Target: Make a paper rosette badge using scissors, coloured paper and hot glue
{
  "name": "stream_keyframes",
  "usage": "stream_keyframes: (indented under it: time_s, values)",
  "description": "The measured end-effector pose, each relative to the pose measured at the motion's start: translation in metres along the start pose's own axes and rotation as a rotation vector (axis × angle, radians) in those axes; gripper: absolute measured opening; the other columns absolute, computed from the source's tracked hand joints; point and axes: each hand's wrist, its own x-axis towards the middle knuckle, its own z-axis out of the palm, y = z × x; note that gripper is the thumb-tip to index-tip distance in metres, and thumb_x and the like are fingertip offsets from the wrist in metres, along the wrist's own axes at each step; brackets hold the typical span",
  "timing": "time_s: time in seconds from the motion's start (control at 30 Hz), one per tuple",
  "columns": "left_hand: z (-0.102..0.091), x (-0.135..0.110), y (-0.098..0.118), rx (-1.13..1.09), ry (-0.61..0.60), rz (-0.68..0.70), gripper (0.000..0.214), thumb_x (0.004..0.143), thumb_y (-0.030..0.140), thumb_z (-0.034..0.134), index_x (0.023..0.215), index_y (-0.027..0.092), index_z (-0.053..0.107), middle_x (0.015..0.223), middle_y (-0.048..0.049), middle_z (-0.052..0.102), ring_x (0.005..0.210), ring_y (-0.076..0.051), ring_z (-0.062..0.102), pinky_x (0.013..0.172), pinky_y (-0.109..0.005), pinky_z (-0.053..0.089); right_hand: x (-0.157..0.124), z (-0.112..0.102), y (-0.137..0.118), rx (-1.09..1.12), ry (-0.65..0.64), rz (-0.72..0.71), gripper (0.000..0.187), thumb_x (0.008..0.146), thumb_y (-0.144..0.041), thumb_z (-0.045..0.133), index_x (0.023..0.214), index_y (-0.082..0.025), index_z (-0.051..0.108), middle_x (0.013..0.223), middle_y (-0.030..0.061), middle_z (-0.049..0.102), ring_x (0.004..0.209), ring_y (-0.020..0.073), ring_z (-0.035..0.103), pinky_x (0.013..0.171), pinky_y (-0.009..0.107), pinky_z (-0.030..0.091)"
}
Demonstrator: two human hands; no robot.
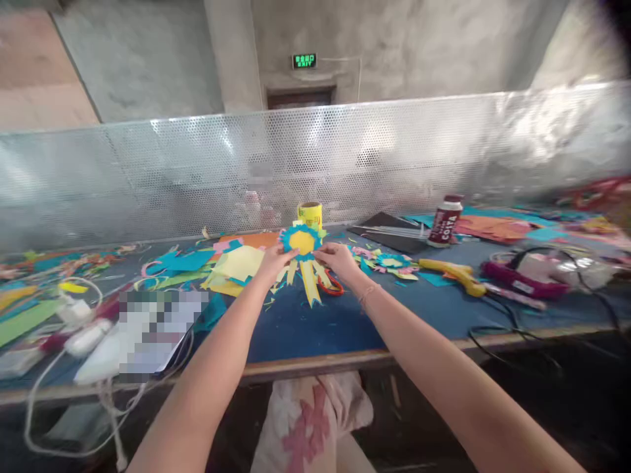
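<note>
Both hands pinch a paper rosette (pixel 302 242) above the blue table (pixel 335 322). The left hand (pixel 273 260) grips its edge at 8 o'clock, and the right hand (pixel 340 260) grips it at 4 o'clock. Yellow ribbons hang between the fingers. Red scissors (pixel 331 285) lie under the right hand, and a tape roll (pixel 309 213) stands at 12 o'clock.

Hands, two: left hand (pixel 273 261), right hand (pixel 340 259). Paper rosettes, two: a blue rosette (pixel 302 243) between the hands and a second rosette (pixel 392 261) lying on the one desk (pixel 315 322). Singles: one bottle (pixel 444 221), one yellow tape roll (pixel 309 213), one yellow glue gun (pixel 451 269), one pair of red scissors (pixel 331 284).
</note>
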Motion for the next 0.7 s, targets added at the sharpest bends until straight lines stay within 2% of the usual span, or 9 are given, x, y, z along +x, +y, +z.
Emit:
stream_keyframes:
  time_s: [0.13,0.3,0.43,0.57,0.7]
  values:
    - [-0.002,0.006,-0.006,-0.065,-0.013,0.055,0.047,0.061,0.045,0.074,0.098,0.017,0.067,0.101,-0.0072,0.068,0.092,-0.019,0.061,0.075,-0.027,0.046,-0.002,0.001,-0.001,0.073,-0.014,0.011,0.041,0.052,-0.051,0.075,0.06,-0.014,0.06,0.052,-0.0016,0.054,0.047,0.0078,0.044,0.047,0.022,0.034]
    - [-0.01,0.01,-0.008,-0.13,0.0,-0.002,0.039,0.066,0.049,0.07,0.082,0.014,0.065,0.076,-0.0045,0.065,0.069,-0.013,0.059,0.066,-0.024,0.045,-0.002,-0.001,-0.002,0.229,0.02,0.05,0.04,0.051,-0.048,0.077,0.063,-0.014,0.061,0.055,-0.0019,0.055,0.05,0.0082,0.047,0.049,0.022,0.038]
    - [-0.01,0.005,-0.002,-0.147,-0.039,0.026,0.038,0.062,0.039,0.075,0.088,0.014,0.065,0.08,-0.0052,0.065,0.066,-0.011,0.057,0.065,-0.025,0.046,0.001,-0.002,0.006,0.17,0.031,0.067,0.039,0.052,-0.047,0.077,0.069,-0.014,0.065,0.055,-0.0022,0.055,0.05,0.0079,0.048,0.05,0.022,0.039]
    - [-0.007,0.001,0.001,-0.096,0.016,0.066,0.037,0.062,0.033,0.074,0.091,0.012,0.064,0.084,-0.0074,0.065,0.064,-0.011,0.056,0.062,-0.024,0.047,0.004,-0.003,0.015,0.108,0.022,0.087,0.04,0.058,-0.048,0.074,0.077,-0.013,0.068,0.058,-0.0005,0.059,0.051,0.0089,0.051,0.051,0.023,0.042]
    - [-0.008,0.001,0.002,-0.091,0.029,0.056,0.031,0.063,0.028,0.072,0.089,0.012,0.064,0.082,-0.0066,0.065,0.063,-0.011,0.057,0.059,-0.023,0.047,0.005,-0.003,0.014,0.113,0.025,0.131,0.036,0.062,-0.047,0.073,0.072,-0.013,0.068,0.061,0.0021,0.063,0.055,0.0104,0.056,0.056,0.023,0.046]
